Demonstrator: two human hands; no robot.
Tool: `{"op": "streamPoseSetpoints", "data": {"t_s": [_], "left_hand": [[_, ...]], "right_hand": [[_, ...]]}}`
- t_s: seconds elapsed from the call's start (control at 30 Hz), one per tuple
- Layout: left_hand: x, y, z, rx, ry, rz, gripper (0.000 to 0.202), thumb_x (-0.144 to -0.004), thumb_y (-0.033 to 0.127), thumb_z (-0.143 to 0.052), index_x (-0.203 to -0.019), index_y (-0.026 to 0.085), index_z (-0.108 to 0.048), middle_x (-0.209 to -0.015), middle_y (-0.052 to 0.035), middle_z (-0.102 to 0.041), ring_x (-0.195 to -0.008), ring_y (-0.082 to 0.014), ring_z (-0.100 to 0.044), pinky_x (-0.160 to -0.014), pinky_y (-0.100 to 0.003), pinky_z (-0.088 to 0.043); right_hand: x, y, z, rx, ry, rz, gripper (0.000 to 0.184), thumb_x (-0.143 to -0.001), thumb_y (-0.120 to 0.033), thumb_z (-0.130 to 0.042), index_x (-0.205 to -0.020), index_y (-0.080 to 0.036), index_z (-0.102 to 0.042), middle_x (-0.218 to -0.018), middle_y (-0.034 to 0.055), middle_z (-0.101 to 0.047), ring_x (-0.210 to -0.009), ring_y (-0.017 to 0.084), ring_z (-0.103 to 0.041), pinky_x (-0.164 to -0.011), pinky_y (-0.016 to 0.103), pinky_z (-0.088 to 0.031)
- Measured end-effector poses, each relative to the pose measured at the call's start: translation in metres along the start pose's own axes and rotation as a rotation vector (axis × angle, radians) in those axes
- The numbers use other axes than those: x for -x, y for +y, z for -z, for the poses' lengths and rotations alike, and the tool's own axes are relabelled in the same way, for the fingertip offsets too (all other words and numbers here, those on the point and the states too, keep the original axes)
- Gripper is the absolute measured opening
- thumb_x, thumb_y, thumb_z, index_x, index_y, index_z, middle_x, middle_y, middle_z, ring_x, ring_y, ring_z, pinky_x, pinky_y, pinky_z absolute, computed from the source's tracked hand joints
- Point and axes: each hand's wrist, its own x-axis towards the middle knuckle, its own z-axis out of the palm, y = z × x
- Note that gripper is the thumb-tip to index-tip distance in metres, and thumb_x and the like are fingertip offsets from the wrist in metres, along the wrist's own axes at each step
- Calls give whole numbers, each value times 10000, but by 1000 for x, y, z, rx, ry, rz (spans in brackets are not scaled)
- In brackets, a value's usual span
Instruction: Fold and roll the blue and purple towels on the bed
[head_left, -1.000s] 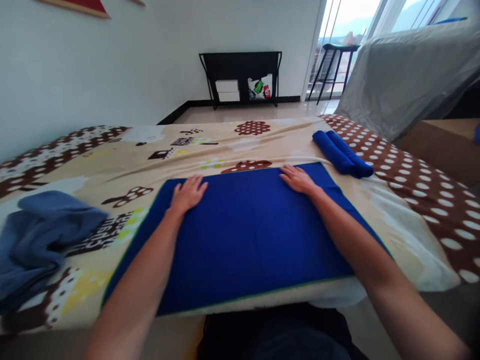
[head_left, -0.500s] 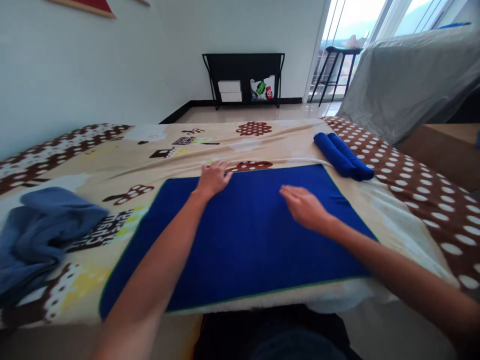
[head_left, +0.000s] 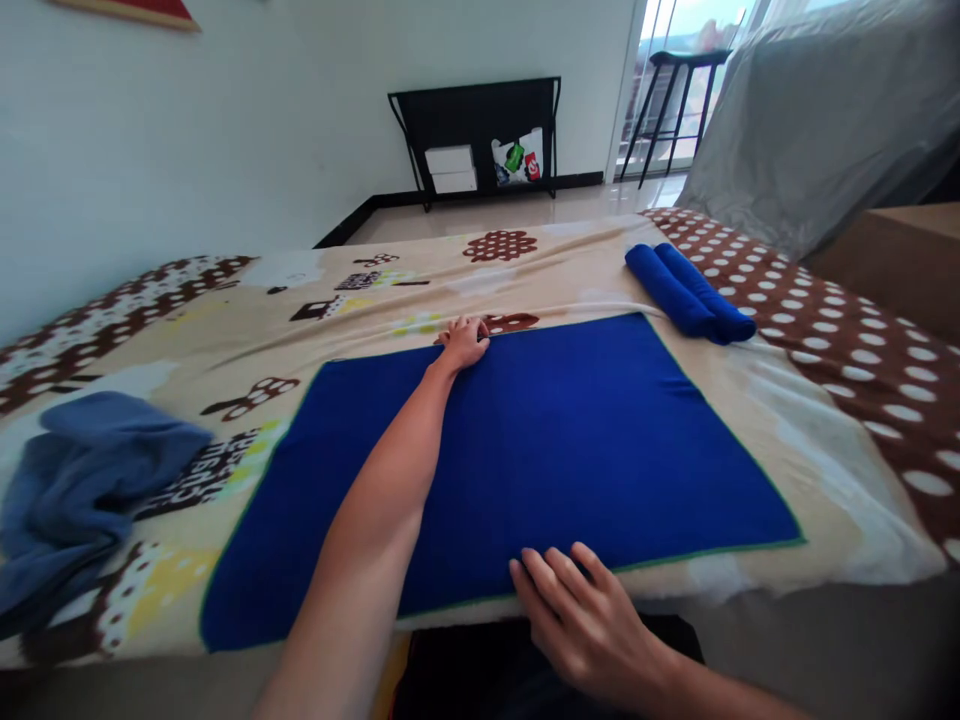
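Note:
A blue towel [head_left: 570, 430] with a thin green edge lies spread flat on the patterned blanket. At its far edge rests my left hand [head_left: 465, 342], palm down, with bent fingers reaching over the border onto the blanket and the thumb apart. My right hand [head_left: 589, 615] is at the near edge, its fingers spread and the tips touching the towel's border. Two rolled blue towels [head_left: 690, 292] lie side by side beyond the far right corner. To the left sits a crumpled grey-blue cloth [head_left: 97, 480].
The blanket [head_left: 420, 290] has brown, polka-dot sides and covers a bed-like surface. A black shelf [head_left: 480, 120] with white boxes [head_left: 450, 168] stands against the wall. At the back right are a black stool [head_left: 686, 65], a sheet-covered object [head_left: 810, 110] and a brown box [head_left: 892, 250].
My right hand has moved from above the middle of the towel back to its near edge, and its fingers have spread. My left hand has shifted right along the far edge.

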Motion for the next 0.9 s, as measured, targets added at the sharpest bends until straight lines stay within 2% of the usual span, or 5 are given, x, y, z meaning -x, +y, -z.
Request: {"op": "streamPoseSetpoints", "data": {"t_s": [0.27,0.47,0.57,0.7,0.9], "left_hand": [[-1,11,9,108,31,29,81,-855,259,-597,-883,184,-608,-1108,-115,-611,-1171,-283,-475,-1060,-478,-315],[7,21,45,249,144,69,68,-884,226,-557,-921,181,-591,-982,-95,-671,-1061,-272,-570,-1017,-507,-345],[8,18,90,352,206,63,91,-877,228,-561,-946,173,-583,-923,-71,-676,-959,-231,-617,-945,-435,-429],[24,-3,179,489,291,48,198,-865,243,-565,-1024,125,-555,-991,-81,-666,-945,-198,-640,-866,-356,-487],[83,-32,311,589,353,-23,538,-920,295,-463,-1366,18,-342,-1321,-129,-530,-1279,-355,-497,-919,-487,-361]], "right_hand": [[-15,-3,-5,57,152,3,370,-905,-116,-438,-1153,-105,-712,-952,98,-719,-847,206,-630,-804,375,-463],[-33,3,29,27,246,18,390,-926,-78,-399,-1142,-127,-720,-948,62,-737,-828,200,-630,-768,371,-466],[-49,18,70,-135,319,-99,395,-908,-62,-502,-1215,-228,-688,-914,28,-734,-813,196,-633,-734,373,-489],[-77,58,139,-320,396,-279,377,-896,-132,-623,-1173,-375,-702,-929,7,-705,-848,195,-652,-752,386,-536],[-136,140,208,-422,857,-420,177,-828,-254,-750,-1002,-267,-778,-884,-17,-685,-842,113,-637,-826,313,-486]]}}
